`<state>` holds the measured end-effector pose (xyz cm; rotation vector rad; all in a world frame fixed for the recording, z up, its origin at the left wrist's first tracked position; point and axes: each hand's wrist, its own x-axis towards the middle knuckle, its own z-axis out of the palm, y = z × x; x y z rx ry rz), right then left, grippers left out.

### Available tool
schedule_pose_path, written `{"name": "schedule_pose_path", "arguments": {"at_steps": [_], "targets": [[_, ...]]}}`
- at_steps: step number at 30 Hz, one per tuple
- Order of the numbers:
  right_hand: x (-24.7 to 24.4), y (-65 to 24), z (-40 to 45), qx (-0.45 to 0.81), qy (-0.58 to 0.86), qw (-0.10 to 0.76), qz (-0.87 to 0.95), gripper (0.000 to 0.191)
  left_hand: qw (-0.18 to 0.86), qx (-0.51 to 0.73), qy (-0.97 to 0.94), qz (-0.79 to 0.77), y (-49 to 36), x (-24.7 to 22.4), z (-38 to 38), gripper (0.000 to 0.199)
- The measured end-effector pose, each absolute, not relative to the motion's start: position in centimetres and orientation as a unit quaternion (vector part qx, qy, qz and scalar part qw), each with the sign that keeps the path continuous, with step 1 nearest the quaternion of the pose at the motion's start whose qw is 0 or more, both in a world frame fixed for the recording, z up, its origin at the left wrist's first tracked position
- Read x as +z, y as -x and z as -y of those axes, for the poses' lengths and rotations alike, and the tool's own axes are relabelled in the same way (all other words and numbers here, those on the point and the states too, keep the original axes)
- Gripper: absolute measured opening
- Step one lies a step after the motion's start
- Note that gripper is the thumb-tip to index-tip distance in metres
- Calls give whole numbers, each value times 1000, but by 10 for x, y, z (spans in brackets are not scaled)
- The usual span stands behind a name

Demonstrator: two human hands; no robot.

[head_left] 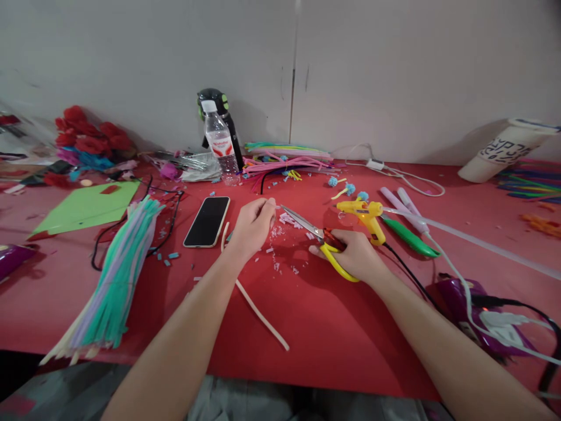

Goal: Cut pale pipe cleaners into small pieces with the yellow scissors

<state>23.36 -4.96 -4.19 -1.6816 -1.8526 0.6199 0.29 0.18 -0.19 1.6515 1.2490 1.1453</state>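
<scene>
Scissors with yellow and red handles are in my right hand, their blades pointing left toward my left hand. The fingers of my left hand are pinched together near the blade tips; a tiny pale bit shows at the fingertips, too small to name. Small pink cut pieces and crumbs lie on the red table under and between the hands. A cream pipe cleaner runs beneath my left wrist toward the table's front edge.
Left of my hands lie a black phone and a bundle of green and lilac pipe cleaners. A water bottle stands behind. To the right are a yellow glue gun, a green tool, a power strip and cables.
</scene>
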Motion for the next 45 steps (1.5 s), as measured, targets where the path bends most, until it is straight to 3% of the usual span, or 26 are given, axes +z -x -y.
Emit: {"name": "schedule_pose_path", "arguments": {"at_steps": [45], "targets": [[-46, -235, 49, 234, 621, 271, 697, 60, 386, 440, -653, -480, -4, -4, -2, 39]]}}
